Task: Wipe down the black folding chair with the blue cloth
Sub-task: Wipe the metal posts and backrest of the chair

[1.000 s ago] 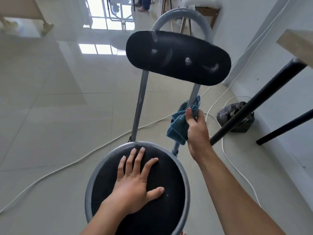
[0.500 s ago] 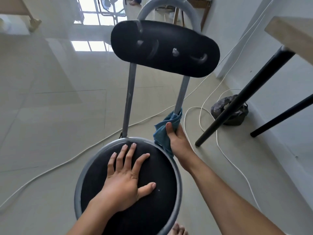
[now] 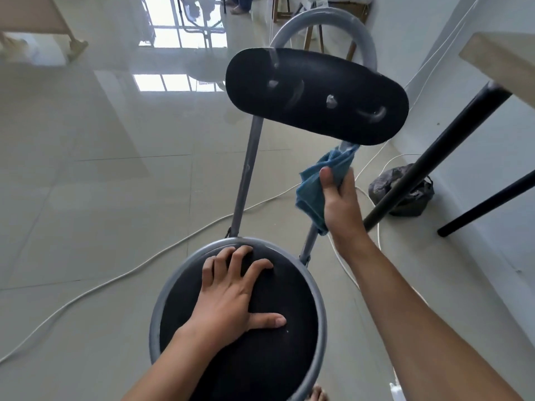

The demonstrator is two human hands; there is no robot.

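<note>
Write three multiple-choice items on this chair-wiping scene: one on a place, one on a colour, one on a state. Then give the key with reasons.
1. Where does the left hand rest?
A. on the round black seat
B. on the oval black backrest
C. on the floor

2. What colour is the crumpled cloth?
A. red
B. white
C. blue

3. What is the right hand doing?
A. hanging open
B. closed on the cloth around the grey metal upright
C. holding the white cable

Key: 1 A, the fingers lie spread on the seat. 2 C, blue shows beside the thumb. 3 B, the grip wraps cloth and tube below the backrest.
</note>
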